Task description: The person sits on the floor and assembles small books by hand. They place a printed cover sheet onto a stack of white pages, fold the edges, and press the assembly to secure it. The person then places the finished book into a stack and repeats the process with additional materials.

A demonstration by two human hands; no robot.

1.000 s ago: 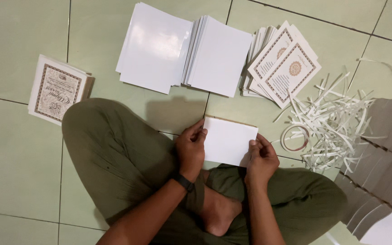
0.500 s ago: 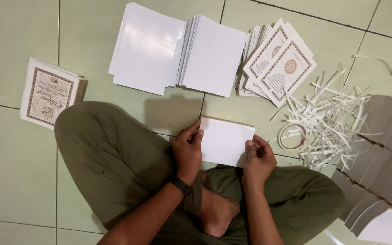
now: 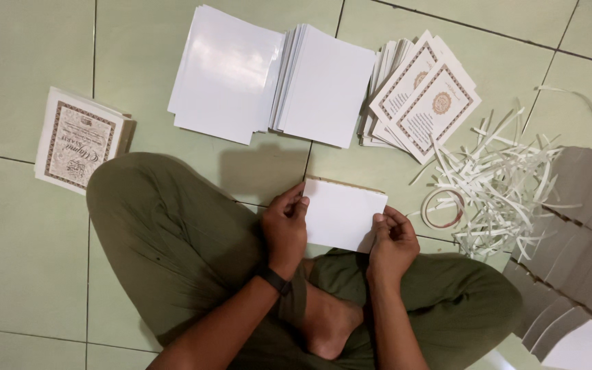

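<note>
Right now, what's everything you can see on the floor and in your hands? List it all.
white card: one, white, held between both hands above the lap
blank sheets: two fanned stacks, white, floor ahead
printed cards: one fanned stack, white with brown ornate borders, right of the blank sheets
bordered stack: one, white and brown, floor at far left
paper strips: loose heap, white, right
tape ring: one, pale, beside the strips
grey boards: overlapping row, grey, far right
left hand: grips the card's left edge, dark wristband
right hand: grips the lower right corner
</note>
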